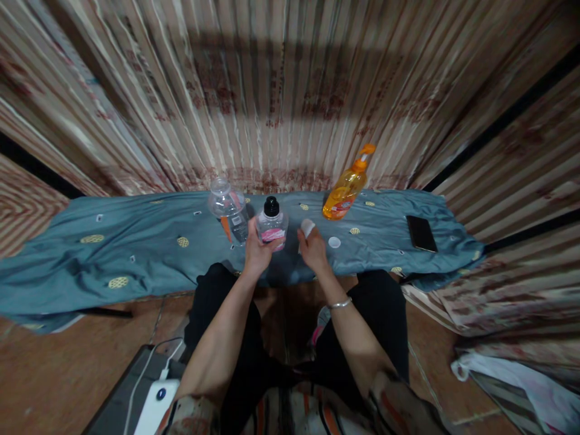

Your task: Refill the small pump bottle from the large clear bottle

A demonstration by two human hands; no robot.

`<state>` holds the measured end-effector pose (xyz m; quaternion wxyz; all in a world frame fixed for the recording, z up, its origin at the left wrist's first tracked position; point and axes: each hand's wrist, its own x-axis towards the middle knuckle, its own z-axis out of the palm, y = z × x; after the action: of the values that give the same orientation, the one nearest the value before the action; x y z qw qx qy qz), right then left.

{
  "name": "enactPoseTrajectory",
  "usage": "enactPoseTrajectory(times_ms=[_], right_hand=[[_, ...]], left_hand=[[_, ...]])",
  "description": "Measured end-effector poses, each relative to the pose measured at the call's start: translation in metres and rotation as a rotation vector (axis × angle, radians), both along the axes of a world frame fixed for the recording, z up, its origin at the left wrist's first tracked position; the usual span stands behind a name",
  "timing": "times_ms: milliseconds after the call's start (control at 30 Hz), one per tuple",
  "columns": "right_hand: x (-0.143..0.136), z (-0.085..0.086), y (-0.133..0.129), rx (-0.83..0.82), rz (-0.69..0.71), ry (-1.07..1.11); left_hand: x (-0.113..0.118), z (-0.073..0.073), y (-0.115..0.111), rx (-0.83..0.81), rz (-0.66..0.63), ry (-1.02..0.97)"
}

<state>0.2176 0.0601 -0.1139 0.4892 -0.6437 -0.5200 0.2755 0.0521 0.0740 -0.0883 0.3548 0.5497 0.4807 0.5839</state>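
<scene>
My left hand [260,251] is wrapped round a clear bottle [272,225] with a black cap and a pink label, which stands upright in its grip. Close by, my right hand [312,246] pinches a crumpled white tissue [307,227] just right of that bottle, apart from it. A large clear plastic bottle [224,202] without a cap stands left of my left hand. To the right of my right hand a round white disc [334,242] lies on the cloth. Behind it stands an orange pump bottle [343,196], partly filled with yellow-orange liquid.
A teal cloth with pineapple prints covers the narrow table [149,254]. A dark phone-like slab [421,233] lies at its right end. Striped curtains [281,90] hang right behind and beside it. A white power bank [156,403] with a cable sits low at the left.
</scene>
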Motion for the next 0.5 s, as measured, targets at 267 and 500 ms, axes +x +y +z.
enactPoseTrajectory(times_ms=[267,500], right_hand=[[-0.021,-0.027,0.006,-0.117,0.341,-0.734],[0.000,-0.006,-0.008,-0.023,0.384,-0.423]], left_hand=[[-0.007,0.002,0.001,0.050,0.047,0.025],[0.004,0.002,0.003,0.006,0.021,-0.027]])
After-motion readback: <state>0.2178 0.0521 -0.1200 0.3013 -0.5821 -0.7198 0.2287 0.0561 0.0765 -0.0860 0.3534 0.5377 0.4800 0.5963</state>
